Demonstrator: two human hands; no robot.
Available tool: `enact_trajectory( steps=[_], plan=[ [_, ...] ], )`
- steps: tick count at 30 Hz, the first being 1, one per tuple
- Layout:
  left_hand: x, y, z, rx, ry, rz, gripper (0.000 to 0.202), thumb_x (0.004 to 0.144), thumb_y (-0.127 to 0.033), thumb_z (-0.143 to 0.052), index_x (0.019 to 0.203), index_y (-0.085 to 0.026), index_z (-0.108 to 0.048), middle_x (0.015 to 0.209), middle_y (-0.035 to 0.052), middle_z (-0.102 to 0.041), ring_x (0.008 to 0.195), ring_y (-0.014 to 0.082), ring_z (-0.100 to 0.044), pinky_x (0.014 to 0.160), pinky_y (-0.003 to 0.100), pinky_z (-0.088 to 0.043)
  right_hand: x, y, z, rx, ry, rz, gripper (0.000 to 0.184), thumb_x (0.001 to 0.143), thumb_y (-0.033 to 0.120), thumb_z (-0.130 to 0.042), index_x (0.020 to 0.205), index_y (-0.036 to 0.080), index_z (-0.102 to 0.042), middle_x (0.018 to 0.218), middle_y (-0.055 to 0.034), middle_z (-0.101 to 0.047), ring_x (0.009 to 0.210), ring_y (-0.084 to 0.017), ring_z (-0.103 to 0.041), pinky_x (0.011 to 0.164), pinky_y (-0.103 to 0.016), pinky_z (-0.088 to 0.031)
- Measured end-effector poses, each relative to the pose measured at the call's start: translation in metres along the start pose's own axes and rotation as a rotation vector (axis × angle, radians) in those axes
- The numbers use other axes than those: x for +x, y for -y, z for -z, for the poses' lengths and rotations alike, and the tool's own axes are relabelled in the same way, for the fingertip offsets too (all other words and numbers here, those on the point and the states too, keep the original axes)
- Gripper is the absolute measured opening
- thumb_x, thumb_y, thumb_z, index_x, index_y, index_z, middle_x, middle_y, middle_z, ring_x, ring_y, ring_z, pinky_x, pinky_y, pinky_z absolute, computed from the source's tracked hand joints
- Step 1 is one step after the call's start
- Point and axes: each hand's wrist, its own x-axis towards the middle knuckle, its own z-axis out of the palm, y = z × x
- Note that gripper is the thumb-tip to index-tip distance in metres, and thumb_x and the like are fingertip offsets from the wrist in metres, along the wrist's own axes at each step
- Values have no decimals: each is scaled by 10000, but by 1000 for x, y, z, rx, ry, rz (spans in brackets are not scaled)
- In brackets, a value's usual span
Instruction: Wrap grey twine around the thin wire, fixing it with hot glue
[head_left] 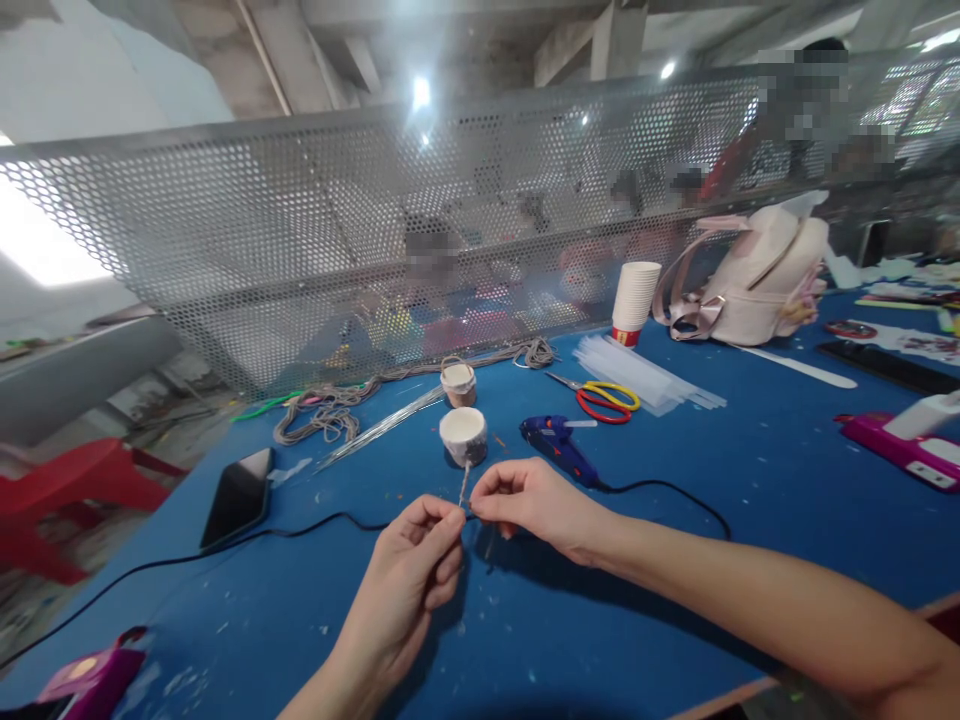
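Observation:
My left hand (420, 565) pinches a thin twisted cord (464, 484) between thumb and forefinger. Close against it, my right hand (525, 505) has thumb and fingers pinched at the cord's near end. The cord runs up to the front of a small white cup (463, 436) with a darker wrapped lower part. Just behind stands a second small cup (458, 384), brownish, with a white top and a thin handle arched over it. A blue hot glue gun (561, 448) lies to the right of the cups, beyond my right hand.
Scissors (607, 398) with red and yellow handles lie beside translucent glue sticks (637, 375). Grey cord (319, 415) and thin wires (382, 428) lie at the back left. A phone (238, 495), stacked paper cups (636, 302) and a pale backpack (757, 275) sit around. A black cable (300, 528) crosses the table.

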Motion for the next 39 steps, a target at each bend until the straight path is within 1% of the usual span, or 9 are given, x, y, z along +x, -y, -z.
enact_trajectory(
  steps=[5, 10, 13, 16, 21, 27, 31, 35, 39],
  plan=[
    [2, 2, 1, 43, -68, -69, 330, 593, -388, -800, 703, -150, -599, 460, -102, -345, 385, 9, -235, 356, 135, -168, -2, 4, 2, 4, 3, -12, 109, 638, 237, -667, 662, 140, -623, 561, 43, -546, 468, -60, -448, 494, -215, -337],
    [2, 4, -2, 98, -164, -140, 339, 584, -378, -794, 763, -156, -611, 521, -80, -443, 386, 12, -286, 358, 140, -212, -5, 5, 1, 39, 30, -9, 107, 636, 223, -663, 673, 130, -626, 595, 33, -573, 468, -54, -448, 502, -213, -347],
    [3, 6, -1, 119, -204, -156, 342, 583, -379, -794, 764, -158, -604, 497, -83, -441, 394, 26, -323, 364, 140, -239, -8, 6, -2, 23, 46, -31, 100, 647, 204, -656, 706, 125, -636, 595, 33, -573, 467, -55, -447, 496, -211, -348],
    [4, 8, 2, 131, -206, -125, 352, 580, -401, -789, 749, -156, -601, 458, -78, -436, 397, 45, -349, 363, 146, -251, -12, 7, -5, -33, 60, -36, 90, 677, 194, -645, 733, 124, -637, 578, 43, -546, 482, -59, -441, 497, -207, -348],
    [1, 11, 1, 81, -189, -149, 303, 620, -365, -773, 758, -159, -598, 494, -77, -446, 417, 28, -310, 393, 137, -235, -22, 7, -7, -193, 51, 101, 108, 739, 192, -614, 808, 119, -654, 584, 50, -502, 537, -63, -408, 507, -191, -337],
    [-1, 14, 0, -3, -149, -144, 202, 638, -274, -753, 729, -180, -599, 567, -52, -495, 462, 45, -373, 427, 146, -280, -32, 7, -13, -298, 12, 209, 106, 776, 196, -580, 810, 122, -649, 590, 44, -506, 550, -69, -418, 514, -180, -359],
    [-3, 12, -1, -58, -126, -140, 138, 651, -270, -719, 683, -167, -632, 585, -29, -496, 494, 74, -419, 445, 173, -338, -33, 0, -16, -494, -21, 444, 115, 805, 176, -552, 827, 134, -657, 648, 22, -570, 553, -71, -456, 543, -187, -376],
    [-3, 12, -1, -78, -103, -169, 194, 674, -330, -722, 644, -155, -645, 635, -18, -507, 529, 75, -416, 463, 173, -359, -33, -10, -18, -872, -60, 795, 160, 857, 183, -490, 870, 135, -642, 713, -23, -630, 619, -116, -525, 618, -251, -381],
    [-2, 12, -1, -39, -102, -131, 203, 635, -290, -772, 628, -144, -630, 641, -26, -520, 556, 66, -422, 501, 150, -369, -37, -15, -21, -1163, -99, 1022, 200, 880, 178, -434, 853, 124, -624, 661, -27, -603, 590, -147, -506, 591, -299, -344]
  ],
)
